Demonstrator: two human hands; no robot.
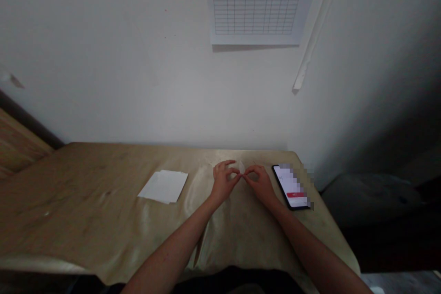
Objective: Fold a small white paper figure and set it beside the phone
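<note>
Above the table, my left hand [225, 178] and my right hand [260, 183] meet, each pinching thumb against index finger. Between their fingertips is a small, thin white piece of paper [241, 166], its pointed upper part standing up. It looks folded, but the creases are too small to make out. The other fingers of my left hand are loosely bent away from the pinch. To the left of my hands lies a loose stack of white paper sheets [164, 186], flat and slightly fanned.
A phone [289, 188] with a lit, partly blurred screen lies right of my right hand. A shiny gold-beige cloth [113, 225] with wrinkles covers the table, which stands against a white wall. A printed grid sheet [255, 4] and a white strip [315, 36] are on the wall.
</note>
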